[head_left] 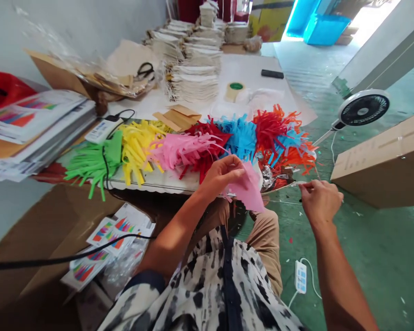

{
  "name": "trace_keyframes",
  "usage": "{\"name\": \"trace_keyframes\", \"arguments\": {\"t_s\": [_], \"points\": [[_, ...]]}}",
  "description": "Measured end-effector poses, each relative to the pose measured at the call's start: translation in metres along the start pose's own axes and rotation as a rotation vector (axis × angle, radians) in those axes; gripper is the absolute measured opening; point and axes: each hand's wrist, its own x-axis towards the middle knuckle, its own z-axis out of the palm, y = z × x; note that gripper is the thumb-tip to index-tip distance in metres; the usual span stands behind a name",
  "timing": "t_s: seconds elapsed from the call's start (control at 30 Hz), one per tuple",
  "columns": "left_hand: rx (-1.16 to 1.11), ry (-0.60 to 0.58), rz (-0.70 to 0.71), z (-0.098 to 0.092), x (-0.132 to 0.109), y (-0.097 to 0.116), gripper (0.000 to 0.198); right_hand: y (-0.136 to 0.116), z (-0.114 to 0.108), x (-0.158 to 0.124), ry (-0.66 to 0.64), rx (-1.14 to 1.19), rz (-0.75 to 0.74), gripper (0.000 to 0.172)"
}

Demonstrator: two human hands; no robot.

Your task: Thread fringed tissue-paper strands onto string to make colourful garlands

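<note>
My left hand (227, 174) pinches a pink tissue piece (250, 191) that hangs over the table's front edge. To the right, over the floor, my right hand (320, 200) has its fingers closed on a thin pale string (286, 202). Fringed paper bunches lie along the table edge: green (98, 161), yellow (136, 147), pink (179, 149), blue (240, 138), red (271, 128) and orange (301, 158). Crumpled silver foil (268, 178) lies right of the pink piece.
Paper stacks (193, 80), a tape roll (235, 91), scissors (145, 70) and a black object (272, 74) are on the table (239, 69). A fan (364, 109) and a cardboard box (382, 165) stand right. A power strip (300, 277) lies on the floor.
</note>
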Motion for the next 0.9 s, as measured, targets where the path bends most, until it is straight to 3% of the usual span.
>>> {"name": "trace_keyframes", "arguments": {"t_s": [0.07, 0.13, 0.17, 0.27, 0.37, 0.47, 0.57, 0.67, 0.8, 0.83, 0.9], "points": [[-0.013, -0.095, -0.045, 0.001, 0.004, 0.000, 0.032, -0.018, -0.018, 0.002, 0.031, 0.088, -0.036, 0.039], [-0.007, -0.216, -0.069, 0.004, 0.010, 0.000, 0.031, -0.045, -0.038, 0.001, 0.039, 0.320, -0.144, 0.045], [0.005, -0.282, -0.077, 0.006, 0.013, 0.001, 0.030, -0.060, -0.046, 0.001, -0.024, 0.497, -0.235, 0.050], [0.061, -0.410, -0.084, 0.012, 0.019, 0.007, 0.031, -0.098, -0.058, 0.002, -0.416, 0.955, -0.391, 0.050], [0.124, -0.405, -0.096, 0.008, 0.019, 0.020, 0.033, -0.113, -0.055, 0.003, -0.681, 1.267, -0.328, 0.034], [0.240, -0.407, -0.126, -0.008, 0.011, 0.039, 0.032, -0.114, -0.057, 0.003, -0.693, 1.427, -0.206, 0.038], [0.407, -0.378, -0.128, -0.027, 0.005, 0.056, 0.033, -0.115, -0.063, 0.007, -0.701, 1.352, -0.149, 0.033], [0.697, -0.255, -0.049, -0.040, 0.007, 0.057, 0.033, -0.119, -0.054, 0.019, -0.642, 1.164, -0.153, 0.029], [1.240, 0.136, 0.199, -0.040, 0.010, 0.027, 0.028, -0.116, -0.015, 0.036, -0.506, 0.792, -0.245, 0.027], [1.286, 0.165, 0.274, -0.037, 0.007, 0.015, 0.029, -0.114, -0.006, 0.039, -0.486, 0.696, -0.270, 0.026], [1.244, 0.023, 0.401, -0.029, -0.002, -0.010, 0.047, -0.110, 0.008, 0.041, -0.466, 0.534, -0.317, 0.026]]}}
